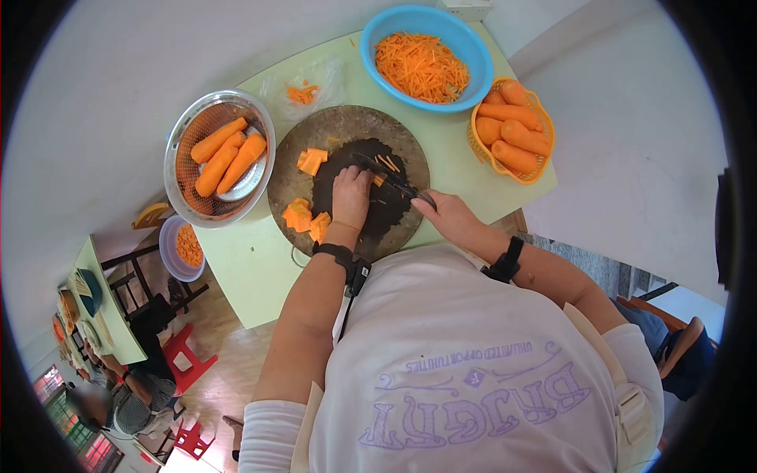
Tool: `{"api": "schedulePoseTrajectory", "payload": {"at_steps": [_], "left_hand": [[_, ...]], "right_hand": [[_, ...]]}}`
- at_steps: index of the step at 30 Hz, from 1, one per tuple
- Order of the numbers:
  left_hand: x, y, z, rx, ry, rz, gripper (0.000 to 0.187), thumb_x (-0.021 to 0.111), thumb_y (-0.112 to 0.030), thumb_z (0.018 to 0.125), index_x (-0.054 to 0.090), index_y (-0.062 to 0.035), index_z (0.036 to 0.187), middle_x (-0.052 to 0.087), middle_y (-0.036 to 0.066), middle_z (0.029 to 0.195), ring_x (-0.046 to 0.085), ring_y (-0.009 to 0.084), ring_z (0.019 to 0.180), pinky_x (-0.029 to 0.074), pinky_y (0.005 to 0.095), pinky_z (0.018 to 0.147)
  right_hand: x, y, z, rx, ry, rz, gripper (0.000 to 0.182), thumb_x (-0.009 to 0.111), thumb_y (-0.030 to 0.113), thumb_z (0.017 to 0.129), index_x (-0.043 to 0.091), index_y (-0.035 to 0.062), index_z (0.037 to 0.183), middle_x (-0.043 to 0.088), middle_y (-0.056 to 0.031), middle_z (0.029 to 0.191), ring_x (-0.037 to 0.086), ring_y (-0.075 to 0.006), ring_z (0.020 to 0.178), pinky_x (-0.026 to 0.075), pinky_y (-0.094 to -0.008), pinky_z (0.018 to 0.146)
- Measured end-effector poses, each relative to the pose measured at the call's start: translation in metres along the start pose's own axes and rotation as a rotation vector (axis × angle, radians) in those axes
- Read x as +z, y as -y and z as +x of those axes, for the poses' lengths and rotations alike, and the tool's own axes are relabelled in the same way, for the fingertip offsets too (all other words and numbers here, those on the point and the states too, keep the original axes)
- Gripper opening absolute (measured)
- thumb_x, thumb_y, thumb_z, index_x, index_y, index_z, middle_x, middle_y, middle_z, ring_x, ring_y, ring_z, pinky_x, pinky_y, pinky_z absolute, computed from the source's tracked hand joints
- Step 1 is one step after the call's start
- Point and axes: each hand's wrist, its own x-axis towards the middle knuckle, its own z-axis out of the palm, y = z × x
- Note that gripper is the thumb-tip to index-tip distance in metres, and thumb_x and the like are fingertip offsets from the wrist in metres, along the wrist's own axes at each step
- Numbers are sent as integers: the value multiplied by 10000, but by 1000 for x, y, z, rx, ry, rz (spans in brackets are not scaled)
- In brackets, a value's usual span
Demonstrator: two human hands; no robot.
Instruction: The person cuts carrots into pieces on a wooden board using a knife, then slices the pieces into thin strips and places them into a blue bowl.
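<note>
On the round dark chopping board [298, 146], my left hand [352, 195] presses its curled fingers down on a piece of carrot that is mostly hidden under them. My right hand [453, 219] grips the handle of a black knife [392, 180]; its blade lies right beside my left fingertips. A few thin carrot strips [387, 163] rest on the far side of the blade. Carrot chunks [313, 161] sit at the board's upper left, and more cut carrot pieces [298, 214] lie at its lower left.
A metal colander [175, 175] of whole carrots stands left of the board. Behind are a plastic bag [327, 83] with carrot bits and a blue basin [480, 61] of shreds. A yellow basket [547, 158] of carrots is at right. A person sits in the left background.
</note>
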Motion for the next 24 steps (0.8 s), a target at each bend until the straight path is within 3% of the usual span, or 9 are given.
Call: {"api": "schedulePoseTrajectory", "payload": {"at_steps": [2, 4, 17, 19, 21, 24], "left_hand": [[0, 0, 0, 2, 7, 2, 56, 658, -91, 801, 673, -60, 845, 553, 93, 804, 565, 291, 802, 472, 394, 726], [-1, 0, 0, 4, 13, 5, 55, 656, -88, 802, 672, -60, 847, 555, 94, 810, 565, 291, 803, 472, 394, 725], [-2, 8, -2, 48, 15, -49, 79, 670, -73, 790, 669, -62, 869, 580, 82, 832, 583, 283, 821, 486, 391, 740], [0, 9, -3, 46, 26, -38, 79, 670, -73, 790, 668, -60, 868, 580, 82, 831, 584, 282, 824, 488, 392, 738], [1, 9, -3, 36, 37, -37, 127, 611, -73, 777, 667, -77, 890, 564, 73, 850, 564, 277, 837, 468, 384, 758], [-1, 8, -4, 41, 23, -53, 88, 624, -74, 783, 654, -69, 865, 565, 81, 845, 564, 287, 837, 471, 394, 759]], "right_hand": [[0, 2, 0, -2, -8, 5, 395, 512, 356, 994, 601, -27, 956, 593, -195, 728, 571, -327, 662, 465, -402, 652], [-3, 6, 0, 59, 62, 5, 466, 483, 434, 981, 598, -17, 971, 649, -241, 855, 618, -424, 831, 480, -467, 748], [-4, 0, 2, 98, 61, 12, 473, 481, 445, 981, 616, -5, 1036, 655, -235, 878, 623, -407, 855, 478, -450, 759], [-1, -2, 1, 45, -15, 39, 384, 535, 358, 985, 618, -17, 963, 594, -192, 723, 564, -314, 652, 467, -399, 649], [0, -2, 1, 24, -23, 33, 381, 535, 355, 985, 617, -16, 967, 594, -191, 723, 565, -312, 653, 467, -399, 648], [-2, 1, 0, 18, -22, 23, 380, 533, 355, 985, 615, -15, 976, 597, -191, 727, 570, -314, 658, 467, -400, 648]]}}
